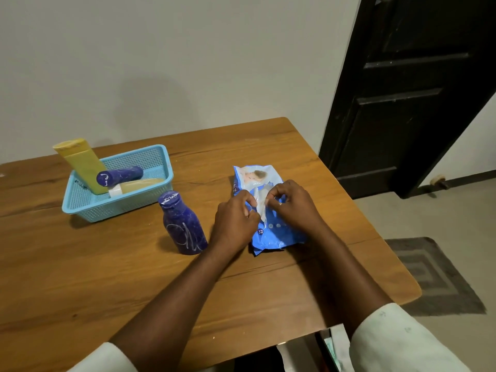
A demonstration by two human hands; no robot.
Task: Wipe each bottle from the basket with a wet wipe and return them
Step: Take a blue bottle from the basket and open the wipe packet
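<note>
A blue wet-wipe pack lies flat on the wooden table. My left hand and my right hand both rest on it, fingertips pinching at the clear flap in its middle. A dark blue bottle stands upright just left of my left hand. Behind it, the light blue basket holds a tall yellow bottle leaning at its left, a small blue bottle lying across, and a pale yellow bottle with a white cap lying flat.
The table's right edge runs close beside the pack. A dark door and a grey floor mat lie to the right. A white wall stands behind the table. An open drawer shows below the front edge.
</note>
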